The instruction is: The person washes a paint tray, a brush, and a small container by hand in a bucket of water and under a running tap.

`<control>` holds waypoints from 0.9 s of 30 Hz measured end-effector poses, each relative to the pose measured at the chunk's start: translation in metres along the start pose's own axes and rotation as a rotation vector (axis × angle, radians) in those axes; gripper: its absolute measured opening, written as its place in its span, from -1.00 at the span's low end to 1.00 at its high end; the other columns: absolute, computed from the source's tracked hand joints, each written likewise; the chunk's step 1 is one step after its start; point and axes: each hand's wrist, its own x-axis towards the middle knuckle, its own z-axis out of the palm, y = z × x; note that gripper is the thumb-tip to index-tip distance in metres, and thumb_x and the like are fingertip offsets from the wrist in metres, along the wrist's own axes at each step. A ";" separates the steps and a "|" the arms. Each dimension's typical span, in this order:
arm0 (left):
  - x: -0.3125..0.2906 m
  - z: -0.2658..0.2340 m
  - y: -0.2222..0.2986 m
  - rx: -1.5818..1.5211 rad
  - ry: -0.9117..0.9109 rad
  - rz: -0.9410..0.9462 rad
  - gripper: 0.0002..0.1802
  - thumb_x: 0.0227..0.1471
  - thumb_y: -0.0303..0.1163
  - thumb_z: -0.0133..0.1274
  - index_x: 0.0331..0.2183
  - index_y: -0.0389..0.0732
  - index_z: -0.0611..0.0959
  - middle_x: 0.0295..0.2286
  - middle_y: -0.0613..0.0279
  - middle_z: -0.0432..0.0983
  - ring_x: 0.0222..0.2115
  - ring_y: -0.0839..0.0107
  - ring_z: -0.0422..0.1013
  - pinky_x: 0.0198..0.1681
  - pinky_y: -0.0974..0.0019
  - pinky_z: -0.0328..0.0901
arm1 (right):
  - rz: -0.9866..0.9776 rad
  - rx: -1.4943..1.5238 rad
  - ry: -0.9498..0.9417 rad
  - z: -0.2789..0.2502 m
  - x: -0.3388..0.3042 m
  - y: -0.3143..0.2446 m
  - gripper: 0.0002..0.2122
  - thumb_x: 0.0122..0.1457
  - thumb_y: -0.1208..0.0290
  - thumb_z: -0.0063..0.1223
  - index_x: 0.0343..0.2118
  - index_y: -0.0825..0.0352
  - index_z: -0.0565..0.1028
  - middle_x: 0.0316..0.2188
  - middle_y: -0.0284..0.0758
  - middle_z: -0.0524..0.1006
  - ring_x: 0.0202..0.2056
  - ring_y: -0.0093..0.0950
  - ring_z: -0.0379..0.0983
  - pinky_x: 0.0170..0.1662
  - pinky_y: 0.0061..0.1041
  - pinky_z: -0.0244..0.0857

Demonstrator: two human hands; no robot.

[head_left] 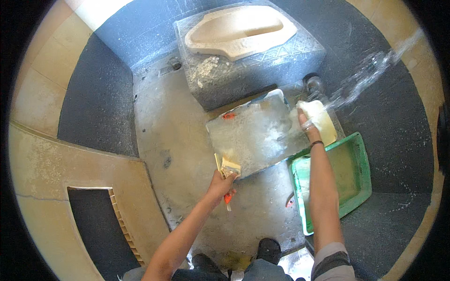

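Note:
My left hand (221, 184) is closed on a yellowish, flat, brush-like thing (230, 167) at the near left corner of a wet rectangular panel (253, 136). An orange-red scrap (228, 196) shows just below that hand; whether it hangs or lies on the floor I cannot tell. My right hand (308, 126) grips a pale yellow plastic container (321, 119) at the panel's right end. A streak of water (365, 77) flies from near the container up toward the right wall. My right forearm crosses above a green rectangular tub (363, 168).
A beige squat toilet (243, 30) sits on a raised tiled block (211, 82) at the far side. Dark walls (398, 131) stand close on the right. A dark round object (313, 83) is beside the block. Wet grey floor (164, 117) stretches left; my shoes (268, 250) are at the bottom.

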 end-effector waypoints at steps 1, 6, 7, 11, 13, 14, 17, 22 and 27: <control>-0.001 0.007 0.008 0.057 0.013 0.007 -0.55 0.24 -0.30 0.09 0.03 -0.32 0.32 -0.33 0.14 0.50 -0.62 0.45 0.43 -0.58 0.34 0.44 | -0.083 -0.009 0.008 -0.006 -0.001 0.009 -0.17 0.26 -0.38 -0.34 0.20 0.37 0.43 0.23 0.02 0.38 0.27 -0.10 0.27 0.33 -0.28 0.07; -0.005 -0.012 0.016 0.166 0.061 0.010 -0.55 0.22 -0.30 0.10 0.00 -0.33 0.32 -0.35 0.16 0.45 -0.61 0.47 0.42 -0.61 0.34 0.40 | 0.438 0.023 -0.563 -0.060 -0.049 -0.053 0.01 0.08 -0.56 -0.23 0.09 0.51 0.49 0.16 0.08 0.44 0.22 -0.06 0.33 0.29 -0.21 0.12; -0.007 -0.008 0.027 0.218 -0.057 0.029 -0.59 0.22 -0.31 0.09 -0.03 -0.33 0.35 -0.38 0.18 0.45 -0.62 0.47 0.41 -0.60 0.35 0.40 | 0.454 0.011 -0.536 -0.072 -0.052 -0.042 0.01 0.08 -0.56 -0.23 0.09 0.51 0.49 0.16 0.08 0.44 0.22 -0.06 0.33 0.29 -0.21 0.12; -0.014 -0.003 0.027 0.311 -0.178 0.078 -0.66 0.20 -0.32 0.09 -0.11 -0.34 0.43 -0.48 0.23 0.43 -0.66 0.47 0.37 -0.58 0.33 0.41 | 0.107 -0.672 -0.739 -0.070 -0.057 -0.030 -0.21 0.07 -0.34 0.04 -0.13 0.51 0.62 -0.05 0.16 0.56 0.02 0.04 0.51 0.09 -0.15 0.35; -0.015 -0.002 0.032 0.242 -0.182 0.065 -0.62 0.20 -0.30 0.10 -0.06 -0.33 0.42 -0.46 0.21 0.46 -0.65 0.48 0.39 -0.59 0.33 0.38 | 0.093 -0.627 -0.648 -0.071 -0.062 -0.027 -0.36 0.07 -0.18 0.08 -0.23 0.49 0.65 -0.15 0.12 0.60 -0.08 0.03 0.56 0.02 -0.13 0.40; -0.016 -0.002 0.035 0.174 -0.194 0.051 -0.57 0.20 -0.28 0.12 -0.02 -0.32 0.41 -0.44 0.19 0.49 -0.65 0.49 0.41 -0.61 0.34 0.36 | 0.090 -0.627 -0.645 -0.070 -0.063 -0.024 -0.36 0.07 -0.18 0.08 -0.23 0.49 0.65 -0.15 0.12 0.60 -0.08 0.03 0.56 0.02 -0.13 0.40; -0.008 -0.012 0.028 0.327 0.073 0.156 -0.58 0.18 -0.27 0.14 -0.04 -0.32 0.43 -0.44 0.15 0.51 -0.63 0.46 0.46 -0.60 0.33 0.37 | 0.064 -0.651 -0.582 -0.066 -0.066 -0.028 -0.37 0.09 -0.18 0.09 -0.26 0.49 0.65 -0.20 0.11 0.61 -0.13 0.04 0.58 -0.01 -0.14 0.42; -0.008 -0.033 0.024 0.425 0.223 0.154 -0.61 0.17 -0.29 0.14 -0.09 -0.33 0.44 -0.42 0.06 0.54 -0.57 0.34 0.52 -0.55 0.25 0.40 | 0.261 -0.238 -0.393 -0.090 -0.058 -0.025 -0.40 0.12 -0.16 0.11 -0.28 0.46 0.65 -0.23 0.08 0.64 -0.14 -0.02 0.60 -0.06 -0.14 0.43; -0.003 -0.035 0.014 0.832 0.429 0.433 -0.63 0.12 -0.34 0.15 -0.13 -0.36 0.45 -0.26 -0.19 0.57 -0.26 -0.14 0.54 -0.20 -0.07 0.41 | 0.055 -0.808 0.022 -0.120 -0.063 0.001 -0.54 0.12 0.05 0.12 -0.14 0.41 0.63 -0.11 0.03 0.62 -0.08 -0.08 0.59 -0.01 -0.12 0.44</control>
